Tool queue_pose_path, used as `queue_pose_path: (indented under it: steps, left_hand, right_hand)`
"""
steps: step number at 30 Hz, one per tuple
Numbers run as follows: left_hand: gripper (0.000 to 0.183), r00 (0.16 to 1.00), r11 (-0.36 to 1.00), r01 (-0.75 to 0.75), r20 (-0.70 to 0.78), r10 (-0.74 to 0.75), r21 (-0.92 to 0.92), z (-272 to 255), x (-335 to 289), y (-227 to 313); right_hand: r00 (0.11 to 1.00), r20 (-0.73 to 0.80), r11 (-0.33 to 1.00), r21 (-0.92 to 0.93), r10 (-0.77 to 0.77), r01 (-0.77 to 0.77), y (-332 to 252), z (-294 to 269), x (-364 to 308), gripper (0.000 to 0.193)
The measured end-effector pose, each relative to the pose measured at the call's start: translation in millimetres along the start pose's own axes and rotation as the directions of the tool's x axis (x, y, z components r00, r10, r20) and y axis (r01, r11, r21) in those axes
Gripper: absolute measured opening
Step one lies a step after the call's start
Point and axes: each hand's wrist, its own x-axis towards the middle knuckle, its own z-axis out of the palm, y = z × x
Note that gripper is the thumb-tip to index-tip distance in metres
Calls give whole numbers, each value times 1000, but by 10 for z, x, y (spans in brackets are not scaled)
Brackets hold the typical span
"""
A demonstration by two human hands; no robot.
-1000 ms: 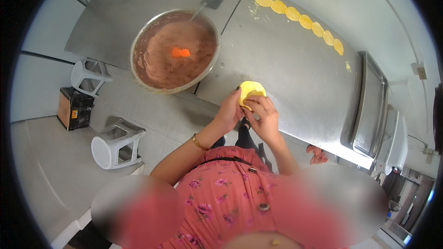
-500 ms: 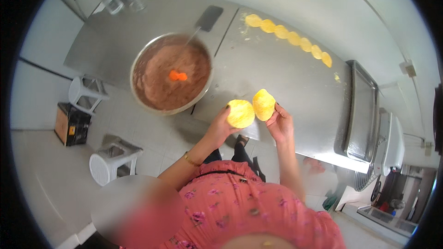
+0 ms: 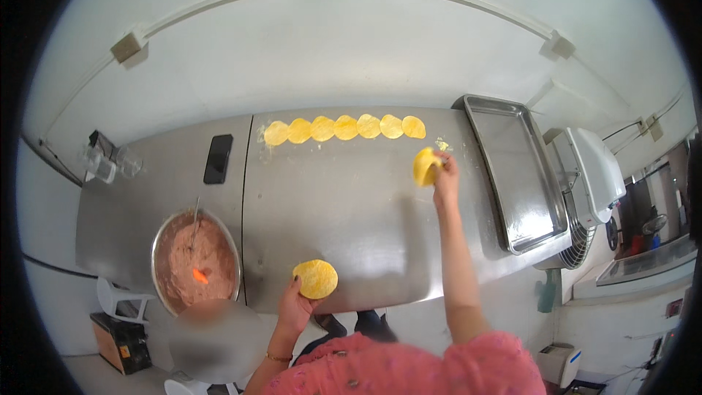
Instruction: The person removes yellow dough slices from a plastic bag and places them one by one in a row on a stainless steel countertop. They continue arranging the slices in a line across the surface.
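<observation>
While your left hand [image 3: 295, 309] stays at lower centre with a flat yellow disc [image 3: 316, 279], your right hand [image 3: 447, 174] has gone out right of centre, carrying a second disc [image 3: 425, 167]. 0.5 s ago the 2 were side by side, nearly touching; now well apart. Left grip: closed on its disc at the rim, thumb at the left edge; can't tell if more lie underneath. Right grip: narrow, pinching its disc between thumb and fingers; disc tilted, slightly blurred, seemingly above the metal table [image 3: 365, 212]. Row of 7 yellow discs [image 3: 345, 128], upper centre: count unchanged, neighbours touching or overlapping. So, as a judgement: pair split, 1 disc brought near the row's right end, row itself not grown. Pale crumbs [image 3: 442, 144] just above your right hand, tray [image 3: 521, 168] at upper right, bowl [image 3: 154, 267] of pinkish mixture [image 3: 191, 252] at lower left, neither hand on it.
</observation>
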Motion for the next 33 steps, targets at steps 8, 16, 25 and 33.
queue_pose_path:
  steps: [8,16,25,33]
  left_hand:
    - [40,997,1000,26,-76,-27,-6,403,360,-109]
    - [41,988,999,49,-150,-49,0,568,467,-234]
    - [42,990,999,41,-137,-41,-1,658,551,-286]
    - [41,987,999,54,-153,-53,3,735,583,-303]
  right_hand:
    - [918,-315,964,-35,240,-264,298,-177,1352,22]
    - [880,150,479,-791,-451,380,821,-562,1773,23]
    - [862,328,411,-776,-386,479,980,-523,2304,24]
    - [619,632,363,-502,-466,785,836,-157,2255,28]
